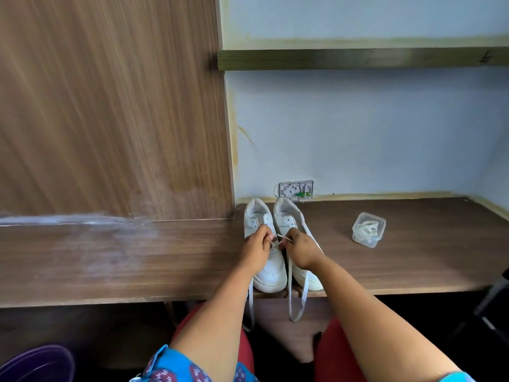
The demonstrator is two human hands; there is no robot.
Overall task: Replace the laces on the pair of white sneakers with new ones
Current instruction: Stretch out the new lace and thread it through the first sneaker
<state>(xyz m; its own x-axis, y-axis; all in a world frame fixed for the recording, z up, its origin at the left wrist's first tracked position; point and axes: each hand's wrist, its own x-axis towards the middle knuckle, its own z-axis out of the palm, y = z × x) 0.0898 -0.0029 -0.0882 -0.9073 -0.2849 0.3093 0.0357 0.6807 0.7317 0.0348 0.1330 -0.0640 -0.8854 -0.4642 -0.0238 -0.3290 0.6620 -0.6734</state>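
Note:
Two white sneakers stand side by side on the wooden desk (385, 260), toes toward me: the left sneaker (271, 274) and the right sneaker (289, 216). My left hand (254, 250) and my right hand (301, 250) hover over the left sneaker's eyelets. Each pinches a part of a white lace (290, 293) near the tongue. The lace's long ends hang over the desk's front edge, down toward my lap. The eyelets under my fingers are hidden.
A small clear plastic box (369, 229) holding coiled white laces sits on the desk to the right. A wall socket plate (296, 190) is behind the shoes. A wooden panel (110, 106) rises at left, a shelf (358, 59) above. A purple tub (38, 365) is at lower left.

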